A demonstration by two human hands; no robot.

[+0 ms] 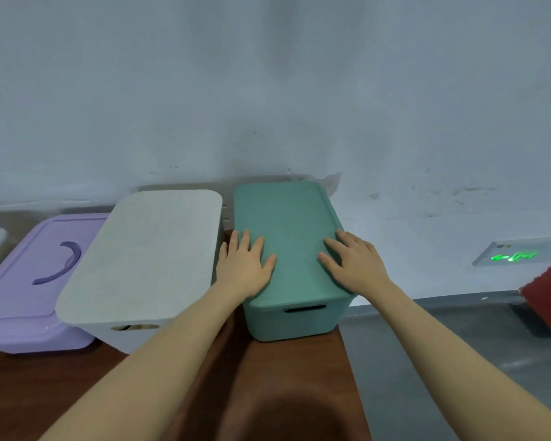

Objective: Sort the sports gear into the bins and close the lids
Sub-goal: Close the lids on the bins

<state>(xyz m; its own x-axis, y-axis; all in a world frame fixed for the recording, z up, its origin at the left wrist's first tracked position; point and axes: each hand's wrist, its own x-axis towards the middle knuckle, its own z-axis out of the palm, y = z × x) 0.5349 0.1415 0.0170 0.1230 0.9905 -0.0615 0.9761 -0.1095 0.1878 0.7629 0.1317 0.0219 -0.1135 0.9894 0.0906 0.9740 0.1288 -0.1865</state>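
Observation:
A green bin (295,323) stands at the right end of the brown table, its green lid (288,224) lying flat on top. My left hand (244,265) presses on the lid's near left part with straight fingers. My right hand (353,262) presses flat on the lid's near right part. To the left stands a white bin (131,332) with its white lid (147,253) on. Further left, a purple bin with a handled lid (23,275) is closed. No sports gear shows outside the bins.
The brown table (268,377) ends just right of the green bin, with grey floor (442,338) beyond. A pale wall rises right behind the bins. A red object (547,291) leans at the far right, near a green lit sign (516,256) low on the wall.

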